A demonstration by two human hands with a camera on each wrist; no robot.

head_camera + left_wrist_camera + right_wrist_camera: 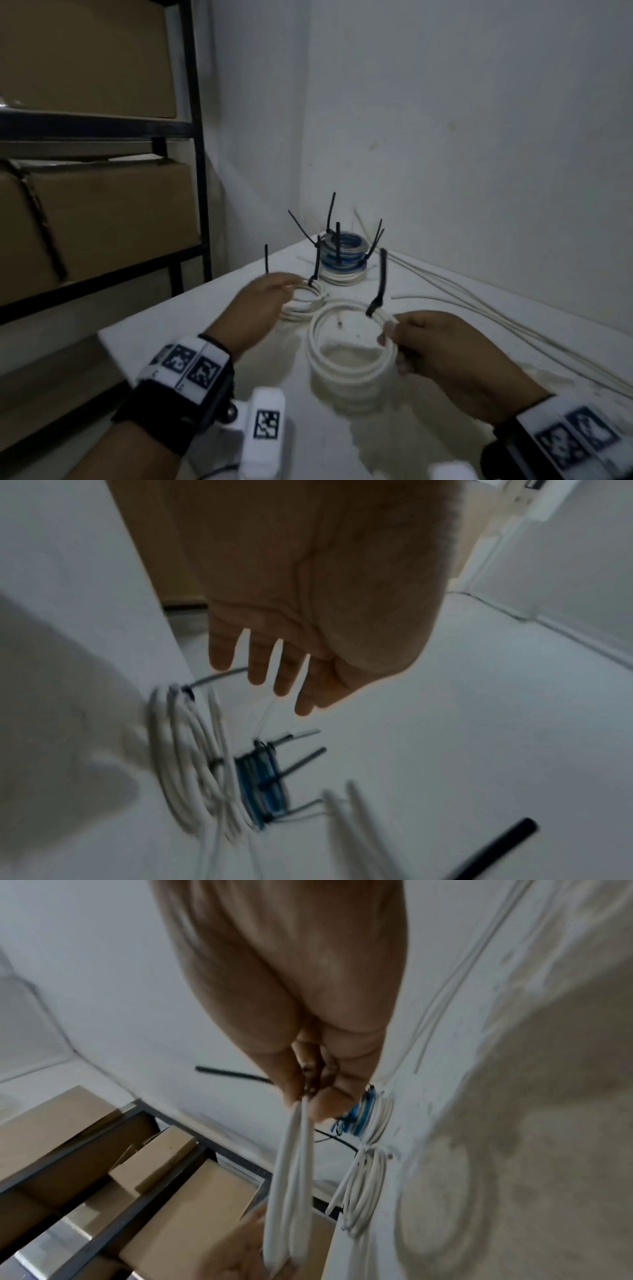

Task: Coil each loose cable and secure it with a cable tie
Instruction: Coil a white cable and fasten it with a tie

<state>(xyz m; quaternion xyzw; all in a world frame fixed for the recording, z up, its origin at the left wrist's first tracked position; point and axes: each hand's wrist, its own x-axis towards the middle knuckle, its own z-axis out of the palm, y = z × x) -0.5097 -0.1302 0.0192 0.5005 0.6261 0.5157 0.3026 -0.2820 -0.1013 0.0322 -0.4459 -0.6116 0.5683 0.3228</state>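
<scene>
Head view: my right hand (442,353) pinches white coil (349,346) just below its black tie (376,291); coil held above table (445,428). My left hand (263,301) over smaller tied coil (303,301), fingers extended.

Left wrist view: fingers (257,666) straight, spread, holding nothing; blue coil stack (263,783) beyond fingertips.

Right wrist view: loops (291,1191) hang from my pinch.

Risk: light grip, loops could slide through the tie if it is loose.
</scene>
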